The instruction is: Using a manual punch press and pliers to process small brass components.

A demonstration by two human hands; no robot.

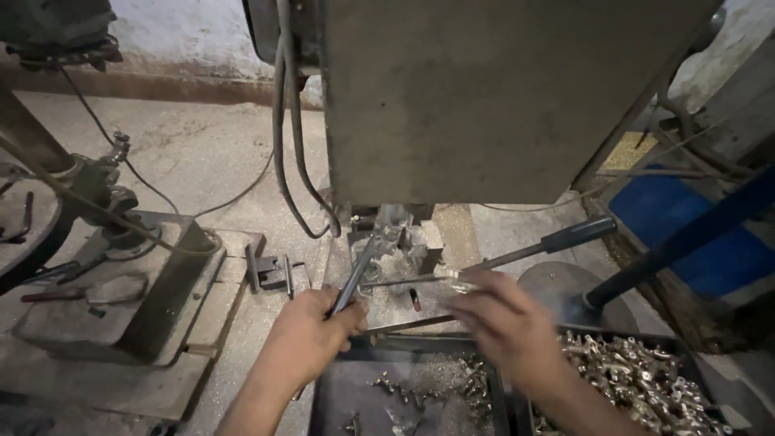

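In the head view, the left hand (311, 331) sits at lower centre of the frame, clenched around a thin metal rod (353, 278) that slants up and to the right towards the small fixture (395, 246) under the big grey machine housing (484, 97). The right hand (508, 327), blurred, lies just right of it at lower centre-right; its fingers (472, 284) pinch a small shiny metal part (456, 278) close beside the fixture. A long lever with a black grip (577, 234) runs from the fixture towards the right. Below the hands, a dark tray (339, 396) holds a few small metal pieces, and at lower right another tray (638, 379) is heaped with them. At left, a heavy metal block (161, 282) rests on the bench (121, 379).
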